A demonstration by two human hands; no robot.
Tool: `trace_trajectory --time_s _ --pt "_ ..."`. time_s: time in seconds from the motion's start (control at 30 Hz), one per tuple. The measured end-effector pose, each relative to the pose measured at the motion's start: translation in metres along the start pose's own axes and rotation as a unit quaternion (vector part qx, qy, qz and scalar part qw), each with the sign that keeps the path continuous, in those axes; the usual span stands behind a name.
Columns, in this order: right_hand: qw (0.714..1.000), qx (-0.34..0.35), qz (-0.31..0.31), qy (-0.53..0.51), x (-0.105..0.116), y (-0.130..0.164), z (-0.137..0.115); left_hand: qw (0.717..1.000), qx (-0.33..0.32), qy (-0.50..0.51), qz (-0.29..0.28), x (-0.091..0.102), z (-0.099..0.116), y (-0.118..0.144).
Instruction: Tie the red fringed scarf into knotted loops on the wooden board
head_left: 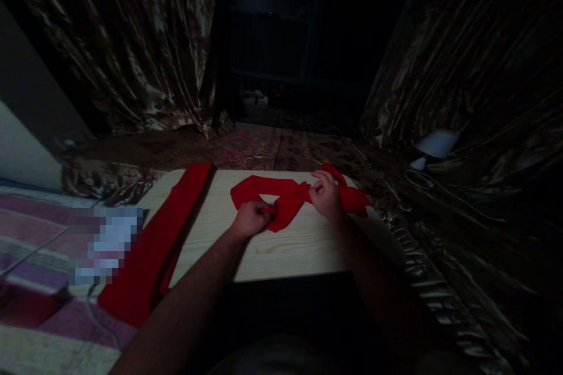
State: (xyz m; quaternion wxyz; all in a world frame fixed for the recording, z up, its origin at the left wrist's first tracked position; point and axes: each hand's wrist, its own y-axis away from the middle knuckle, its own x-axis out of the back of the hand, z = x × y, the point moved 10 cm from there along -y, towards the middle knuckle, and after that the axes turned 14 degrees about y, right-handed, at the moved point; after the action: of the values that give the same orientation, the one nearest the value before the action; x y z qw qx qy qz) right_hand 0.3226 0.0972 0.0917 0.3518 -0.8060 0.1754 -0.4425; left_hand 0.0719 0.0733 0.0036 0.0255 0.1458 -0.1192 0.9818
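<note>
A red cloth strip [288, 206] lies in a loop on a pale wooden table [272, 255], gathered into a knot on the loop's right side. My left hand [251, 220] is closed on the near edge of the loop, pinching the fabric. By the knot, my right hand [325, 194] has its fingers bent and pressed on the red cloth. Loose red ends spread out behind and to the right of that hand. What exactly lies under the right fingertips is partly hidden.
A long folded red cloth [162, 240] drapes over the table's left side and hangs off its near edge. Patterned curtains [176, 70] hang behind. A small white lamp [435, 143] with a cord stands at the right. A striped cover [30, 228] lies to the left.
</note>
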Motion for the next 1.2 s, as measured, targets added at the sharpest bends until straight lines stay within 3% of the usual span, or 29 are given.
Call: trace_trajectory --time_s 0.13,0.23,0.37,0.57,0.67,0.83,1.03,1.13,1.2 --pt "0.997 0.041 -0.056 -0.042 -0.036 0.018 -0.002 0.998 -0.011 -0.048 0.030 0.010 0.004 0.000" --pt "0.997 0.008 -0.075 0.001 -0.051 0.026 0.018 0.989 -0.016 -0.101 0.108 0.031 0.012 0.005" --pt "0.987 -0.042 -0.106 0.116 -0.054 0.028 0.034 0.963 -0.022 -0.148 0.224 0.061 0.018 0.016" --pt "0.954 -0.064 -0.166 0.243 -0.053 0.028 0.033 0.927 -0.070 0.079 0.359 0.096 -0.002 0.028" --pt "0.952 -0.065 -0.164 0.249 -0.050 0.029 0.031 0.917 -0.043 0.147 0.368 0.097 -0.015 0.025" --pt "0.965 -0.085 -0.128 0.213 -0.042 0.027 0.033 0.908 -0.015 0.214 0.360 0.095 -0.018 0.022" --pt "0.969 -0.208 0.018 0.132 -0.016 0.029 0.064 0.921 0.032 0.046 0.386 0.104 -0.008 0.029" --pt "0.962 -0.252 0.019 0.100 -0.018 0.032 0.081 0.918 0.042 0.009 0.395 0.105 -0.010 0.030" --pt "0.963 -0.250 -0.002 0.098 -0.025 0.032 0.084 0.929 0.044 0.000 0.369 0.100 -0.012 0.026"
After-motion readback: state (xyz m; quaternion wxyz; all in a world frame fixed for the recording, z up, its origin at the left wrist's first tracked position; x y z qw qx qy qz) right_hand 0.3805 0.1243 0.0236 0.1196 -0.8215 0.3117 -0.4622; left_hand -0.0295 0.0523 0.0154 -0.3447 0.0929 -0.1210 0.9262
